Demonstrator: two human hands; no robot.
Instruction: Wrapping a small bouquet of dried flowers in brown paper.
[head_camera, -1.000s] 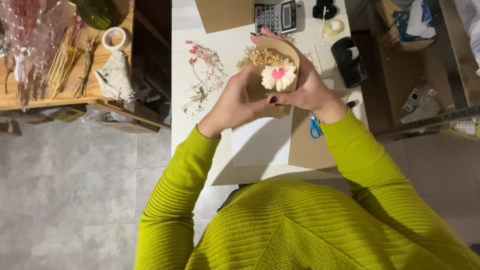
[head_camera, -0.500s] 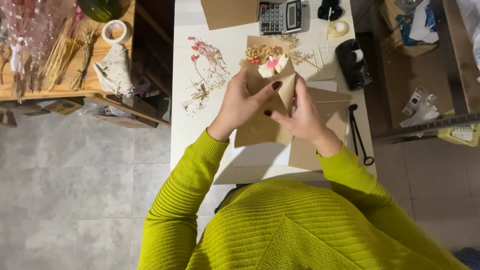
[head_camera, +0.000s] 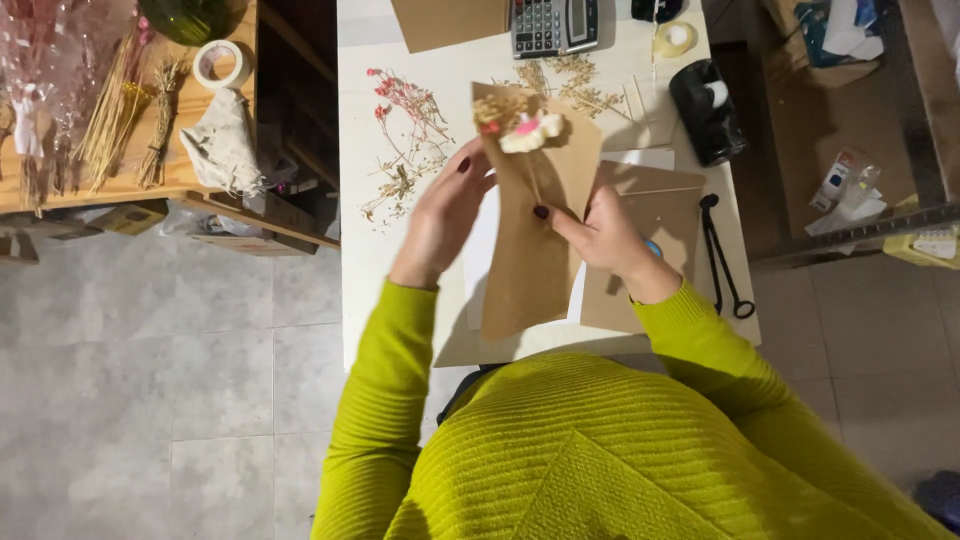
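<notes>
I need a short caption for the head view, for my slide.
Both hands hold brown paper around small dried flowers above a white table.

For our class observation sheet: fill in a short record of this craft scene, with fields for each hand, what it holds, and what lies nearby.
left hand: left hand touches the left edge of the brown paper wrap
right hand: right hand pinches the wrap's right side
in the wrap: small dried flower bunch, at its top
table: white table
nearby: red dried sprigs, calculator, black tape dispenser, black tongs
</notes>
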